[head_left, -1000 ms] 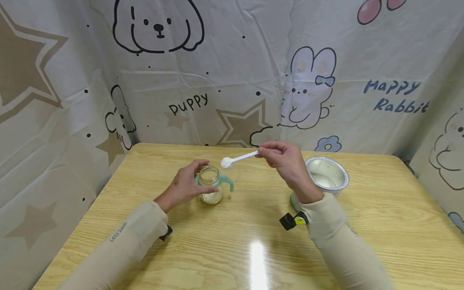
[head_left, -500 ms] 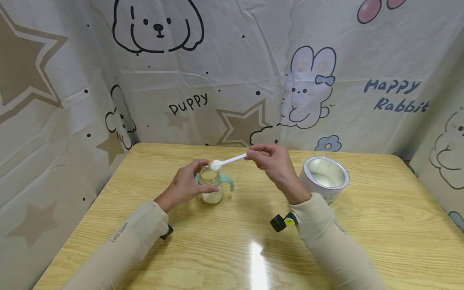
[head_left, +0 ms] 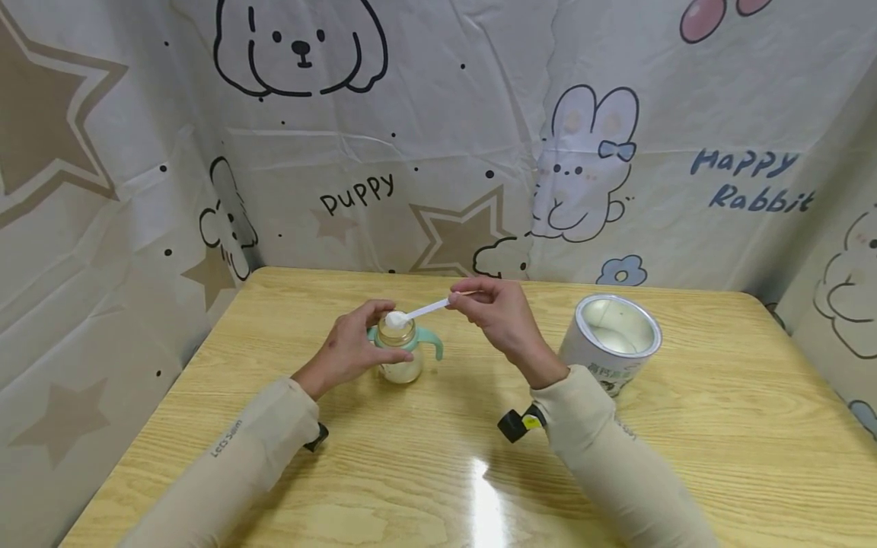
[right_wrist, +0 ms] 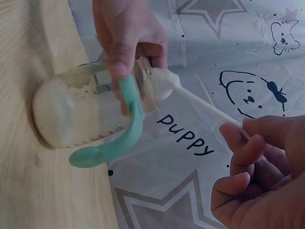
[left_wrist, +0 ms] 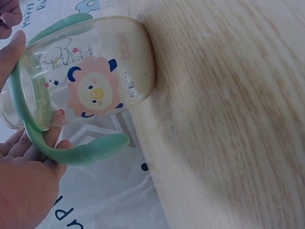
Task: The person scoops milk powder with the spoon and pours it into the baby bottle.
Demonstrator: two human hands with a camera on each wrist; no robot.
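Observation:
A clear baby bottle (head_left: pixel 403 371) with green handles stands uncapped on the table, pale powder lying in its bottom. My left hand (head_left: pixel 348 344) grips it around the neck, thumb in front and fingers behind. In the left wrist view the bottle's wall (left_wrist: pixel 95 88) shows a cartoon animal and a measuring scale. My right hand (head_left: pixel 503 320) pinches the end of a white scoop's handle (right_wrist: pixel 205 104) between thumb and fingers. The scoop's bowl, heaped with white powder (head_left: pixel 396 320), is right at the bottle's open mouth. The heap hides part of the rim.
An open tin (head_left: pixel 592 354) with a silver rim stands on the wooden table (head_left: pixel 384 472) to the right, beyond my right forearm. Printed cloth (head_left: pixel 438 137) hangs behind the table and along both sides.
My right hand has moved left with the loaded scoop, from right of the bottle to its mouth. My left hand and the bottle have stayed in place. More of the tin shows.

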